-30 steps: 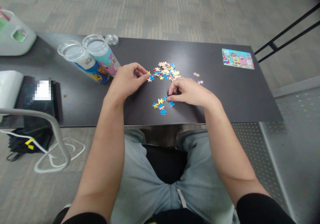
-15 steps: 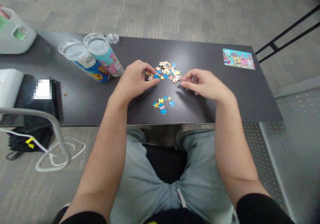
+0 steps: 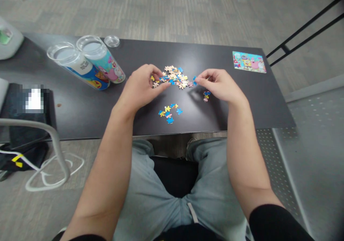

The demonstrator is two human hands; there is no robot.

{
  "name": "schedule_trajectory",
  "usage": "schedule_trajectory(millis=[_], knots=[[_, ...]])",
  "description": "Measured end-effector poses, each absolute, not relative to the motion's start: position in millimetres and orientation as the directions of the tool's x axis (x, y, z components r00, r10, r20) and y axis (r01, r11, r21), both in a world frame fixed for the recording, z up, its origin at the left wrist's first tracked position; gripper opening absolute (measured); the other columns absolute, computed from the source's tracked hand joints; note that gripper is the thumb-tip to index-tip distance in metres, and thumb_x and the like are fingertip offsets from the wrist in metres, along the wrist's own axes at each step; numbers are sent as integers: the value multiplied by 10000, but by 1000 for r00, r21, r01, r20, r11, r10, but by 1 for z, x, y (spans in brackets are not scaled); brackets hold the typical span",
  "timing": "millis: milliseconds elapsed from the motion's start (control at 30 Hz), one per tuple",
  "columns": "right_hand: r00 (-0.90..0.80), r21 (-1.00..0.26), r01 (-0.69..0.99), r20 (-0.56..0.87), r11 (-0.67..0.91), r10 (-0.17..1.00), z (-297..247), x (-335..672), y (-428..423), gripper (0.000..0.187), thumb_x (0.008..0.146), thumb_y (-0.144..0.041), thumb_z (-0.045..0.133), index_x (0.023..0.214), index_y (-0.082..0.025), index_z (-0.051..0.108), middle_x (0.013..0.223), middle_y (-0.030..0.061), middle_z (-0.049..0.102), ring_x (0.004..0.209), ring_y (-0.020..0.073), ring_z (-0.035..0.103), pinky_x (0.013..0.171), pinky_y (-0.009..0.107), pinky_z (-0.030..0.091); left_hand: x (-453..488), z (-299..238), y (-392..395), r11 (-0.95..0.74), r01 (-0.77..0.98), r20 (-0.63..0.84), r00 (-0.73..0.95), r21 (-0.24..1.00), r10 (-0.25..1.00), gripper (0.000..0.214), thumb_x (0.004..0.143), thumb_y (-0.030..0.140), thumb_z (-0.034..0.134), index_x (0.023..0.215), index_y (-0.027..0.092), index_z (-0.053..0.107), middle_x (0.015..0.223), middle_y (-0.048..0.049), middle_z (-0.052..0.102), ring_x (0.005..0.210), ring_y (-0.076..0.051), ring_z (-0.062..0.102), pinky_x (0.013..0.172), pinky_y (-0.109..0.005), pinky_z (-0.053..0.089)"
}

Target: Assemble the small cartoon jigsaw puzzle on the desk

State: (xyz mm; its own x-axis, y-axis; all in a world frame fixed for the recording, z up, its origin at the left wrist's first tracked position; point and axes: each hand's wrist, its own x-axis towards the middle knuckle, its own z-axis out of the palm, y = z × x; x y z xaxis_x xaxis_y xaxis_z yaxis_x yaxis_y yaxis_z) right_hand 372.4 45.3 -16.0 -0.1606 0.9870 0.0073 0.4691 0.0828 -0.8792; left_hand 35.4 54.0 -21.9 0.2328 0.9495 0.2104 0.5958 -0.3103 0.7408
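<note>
One puzzle pile point(image 3: 175, 77) lies between the long edges of the table point(image 3: 268, 105); left hand point(image 3: 141, 85) at its left end, thumb and fingers parted; right hand point(image 3: 223, 85) pinches one blue piece point(image 3: 195, 79).

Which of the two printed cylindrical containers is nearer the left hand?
The light-blue cylindrical container with pink figures, on the right; the dark-blue and white cylindrical container is farther from the left hand.

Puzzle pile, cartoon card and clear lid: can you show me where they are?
Puzzle pile point(image 3: 176, 77), head view: middle of the heap.
Cartoon card point(image 3: 249, 62), head view: middle of its printed face.
Clear lid point(image 3: 111, 41), head view: middle of its circle.
</note>
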Motion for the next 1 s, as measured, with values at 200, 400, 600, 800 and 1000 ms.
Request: schedule_trajectory(millis=[200, 400, 600, 800, 1000], knots=[[138, -790, 611, 53, -43, 989, -30, 426, 59, 216, 1073, -435, 899, 910, -325, 809, 982, 102, 855, 907, 308, 672, 950, 524, 568, 6, -38, 65, -202, 765, 133, 152, 612, 979, 291, 929, 472, 1055, 1027, 302, 839, 1055, -56, 841, 931, -304, 703, 877, -455, 558], [167, -740, 659, -29, -134, 985, -36, 432, 61, 194, 986, -264, 970, 910, -289, 794, 845, 9, 771, 826, 247, 657, 881, 468, 541, 9, -30, 63, -181, 773, 69, 176, 608, 982, 208, 971, 418, 1004, 1012, 290, 844, 1006, -54, 838, 940, -317, 754, 933, -480, 604], [95, -779, 625, 138, 49, 986, -33, 413, 59, 202, 1026, -397, 963, 1011, -313, 780, 996, 56, 828, 906, 291, 727, 975, 509, 633, 14, -29, 60, -152, 548, 41, 209, 822, 977, 391, 932, 562, 1089, 1011, 291, 819, 1022, -44, 899, 901, -268, 770, 833, -425, 616], [-338, -908, 389, 17, 156, 941, -11, 355, 41, 537, 1078, -821, 968, 1108, -295, 866, 1071, 60, 843, 962, 292, 714, 957, 479, 635, 35, -19, 54, -106, 301, 6, 315, 948, 949, 641, 867, 765, 1139, 1111, 272, 810, 1088, -64, 927, 997, -281, 834, 890, -424, 658], [-437, -912, 334, 72, 237, 896, -9, 319, 39, 610, 1008, -883, 1013, 1083, -298, 857, 981, 38, 772, 956, 287, 717, 866, 438, 591, 45, -16, 51, -118, 259, 23, 343, 959, 939, 741, 818, 839, 1161, 1104, 256, 805, 994, -46, 897, 953, -272, 839, 823, -386, 630]])
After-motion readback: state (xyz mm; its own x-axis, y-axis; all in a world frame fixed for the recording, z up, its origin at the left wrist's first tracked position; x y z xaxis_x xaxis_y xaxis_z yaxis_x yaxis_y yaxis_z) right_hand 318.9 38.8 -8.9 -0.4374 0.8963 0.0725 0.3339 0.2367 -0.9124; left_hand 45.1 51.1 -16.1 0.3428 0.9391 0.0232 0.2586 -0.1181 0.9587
